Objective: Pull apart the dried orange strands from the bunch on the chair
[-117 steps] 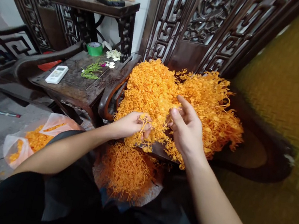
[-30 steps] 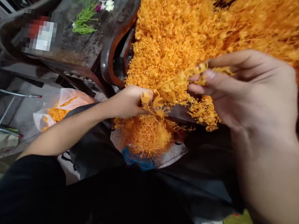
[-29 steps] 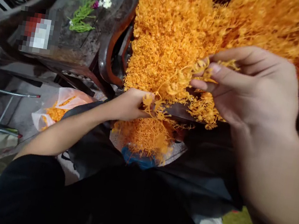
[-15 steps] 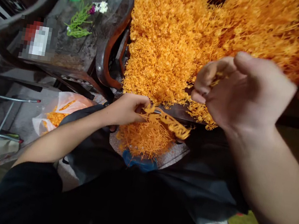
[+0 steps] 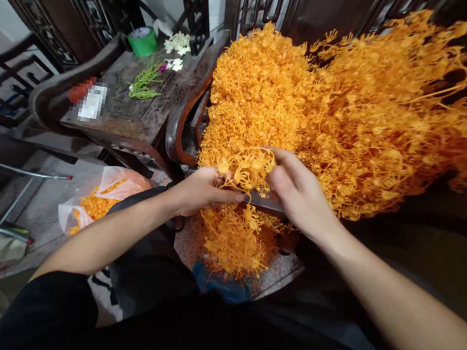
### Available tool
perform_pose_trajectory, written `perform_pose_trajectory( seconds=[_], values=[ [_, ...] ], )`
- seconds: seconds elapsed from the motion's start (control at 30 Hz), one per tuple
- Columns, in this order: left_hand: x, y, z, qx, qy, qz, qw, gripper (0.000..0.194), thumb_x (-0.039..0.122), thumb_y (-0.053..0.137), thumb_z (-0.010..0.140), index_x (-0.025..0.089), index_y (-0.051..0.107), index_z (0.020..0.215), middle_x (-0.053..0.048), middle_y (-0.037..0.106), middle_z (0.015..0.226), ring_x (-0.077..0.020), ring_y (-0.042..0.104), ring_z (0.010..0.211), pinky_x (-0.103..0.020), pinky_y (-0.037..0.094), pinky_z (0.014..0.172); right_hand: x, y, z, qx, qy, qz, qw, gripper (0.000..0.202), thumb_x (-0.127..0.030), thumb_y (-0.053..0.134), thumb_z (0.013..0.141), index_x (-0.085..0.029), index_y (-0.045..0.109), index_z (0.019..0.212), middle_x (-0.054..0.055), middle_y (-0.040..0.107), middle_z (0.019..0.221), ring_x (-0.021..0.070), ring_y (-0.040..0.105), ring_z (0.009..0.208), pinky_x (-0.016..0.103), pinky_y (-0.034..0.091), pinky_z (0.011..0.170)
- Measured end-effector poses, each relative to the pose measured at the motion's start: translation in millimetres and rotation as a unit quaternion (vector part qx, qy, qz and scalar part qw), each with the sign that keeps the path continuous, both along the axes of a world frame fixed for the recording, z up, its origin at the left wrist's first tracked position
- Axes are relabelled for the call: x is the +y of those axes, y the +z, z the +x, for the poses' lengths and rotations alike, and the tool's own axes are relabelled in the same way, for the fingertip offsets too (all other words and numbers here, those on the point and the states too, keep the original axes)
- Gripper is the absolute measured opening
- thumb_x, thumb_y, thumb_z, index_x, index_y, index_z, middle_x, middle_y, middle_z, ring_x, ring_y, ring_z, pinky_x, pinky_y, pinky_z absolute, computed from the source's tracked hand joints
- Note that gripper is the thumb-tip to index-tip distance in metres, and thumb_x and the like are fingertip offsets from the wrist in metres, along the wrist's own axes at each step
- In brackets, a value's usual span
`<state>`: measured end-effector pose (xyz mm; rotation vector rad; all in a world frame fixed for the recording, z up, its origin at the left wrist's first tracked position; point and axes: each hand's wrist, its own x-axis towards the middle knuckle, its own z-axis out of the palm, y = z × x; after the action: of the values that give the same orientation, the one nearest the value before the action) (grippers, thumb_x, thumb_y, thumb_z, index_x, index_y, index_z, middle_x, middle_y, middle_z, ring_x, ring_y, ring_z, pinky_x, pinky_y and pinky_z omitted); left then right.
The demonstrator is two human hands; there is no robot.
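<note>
Right hand (image 5: 295, 192) has swung in to meet the orange sprig (image 5: 247, 168); whether its fingers pinch it is unclear. Left hand (image 5: 207, 193) has its grip clamped on the sprig, before the orange heap (image 5: 258, 92), probably to steady it. Half a second ago the hands were apart, the sprig stretched sideways.

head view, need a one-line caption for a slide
The left hand holds curly orange sprigs, the right hand at their edge, before a large orange pile.
</note>
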<state>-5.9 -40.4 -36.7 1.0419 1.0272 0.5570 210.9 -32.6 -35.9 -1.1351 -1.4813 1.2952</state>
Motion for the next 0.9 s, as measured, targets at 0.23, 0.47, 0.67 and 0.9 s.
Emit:
perform_pose_trajectory(
  seconds=[0.23,0.47,0.67,0.9],
  values=[
    [-1.8,8.0,-5.0,-0.032,-0.105,-0.020,0.994,0.036,0.045,0.087,0.076,0.018,0.064,0.080,0.006,0.049,0.059,-0.0045,0.030,0.046,-0.024,0.020,0.046,23.7,7.9,13.8,-0.170,0.102,0.081,0.977,0.050,-0.064,0.060,0.093,-0.022,0.052,0.068,-0.001,0.050,0.064,0.0137,0.044,0.060,0.030,0.032,0.059],
    [-2.8,31.3,-18.2,-0.037,-0.143,0.002,0.989,0.062,0.067,0.057,0.093,0.021,0.043,0.054,0.005,0.032,0.048,-0.0074,0.024,0.044,-0.027,0.014,0.044,71.4,-0.7,57.7,-0.428,0.070,0.297,0.851,0.026,-0.026,0.059,0.089,-0.023,0.044,0.069,0.001,0.046,0.070,0.0141,0.027,0.057,0.034,0.018,0.062],
    [-2.8,40.0,-34.1,-0.060,-0.114,0.024,0.991,0.061,0.062,0.055,0.097,0.020,0.045,0.053,0.003,0.034,0.048,-0.0080,0.026,0.045,-0.027,0.012,0.044,98.3,-6.9,103.5,-0.384,-0.085,0.245,0.886,0.033,-0.028,0.061,0.095,-0.023,0.051,0.064,0.002,0.050,0.061,0.0114,0.032,0.056,0.033,0.025,0.061],
    [7.4,33.7,-30.0,-0.120,-0.139,0.033,0.982,0.060,0.059,0.052,0.099,0.019,0.047,0.056,0.004,0.035,0.049,-0.0068,0.025,0.043,-0.025,0.012,0.041,52.2,-7.6,49.4,-0.027,0.058,0.004,0.998,0.053,-0.056,0.065,0.093,-0.019,0.065,0.131,0.004,0.066,0.086,0.0104,0.046,0.057,0.028,0.035,0.050]
  ],
)
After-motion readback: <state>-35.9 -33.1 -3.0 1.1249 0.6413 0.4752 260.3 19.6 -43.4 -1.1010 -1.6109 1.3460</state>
